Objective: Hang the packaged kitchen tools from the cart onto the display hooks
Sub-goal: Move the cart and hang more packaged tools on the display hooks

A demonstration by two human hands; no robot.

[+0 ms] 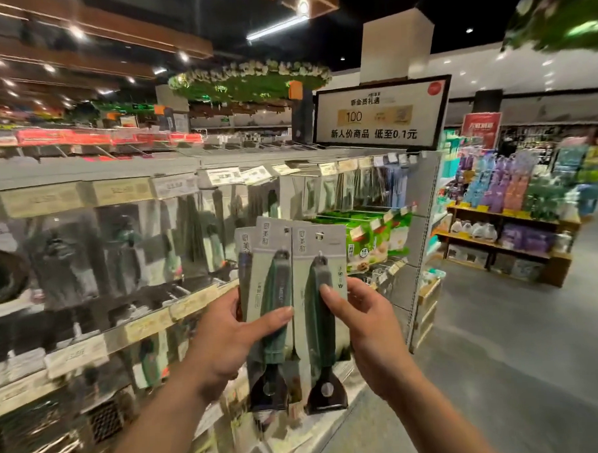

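Observation:
I hold several packaged kitchen tools upright in front of me, each a grey card with a dark green handle and a black head. My left hand [234, 335] grips a small stack of the packages [264, 296] from the left, thumb across the front. My right hand [360, 323] holds the rightmost package [321, 259] by its right edge, thumb on the green handle. Behind them runs the display rack [148, 253] with hooks full of hanging packaged utensils. The cart is out of view.
Price tags [227, 176] line the rack's rails. Green boxed goods [377, 236] sit at the rack's end, under a white promotional sign [382, 115]. An open aisle floor [501, 337] stretches to the right, with a wooden display stand [507, 241] of bottles and bags beyond.

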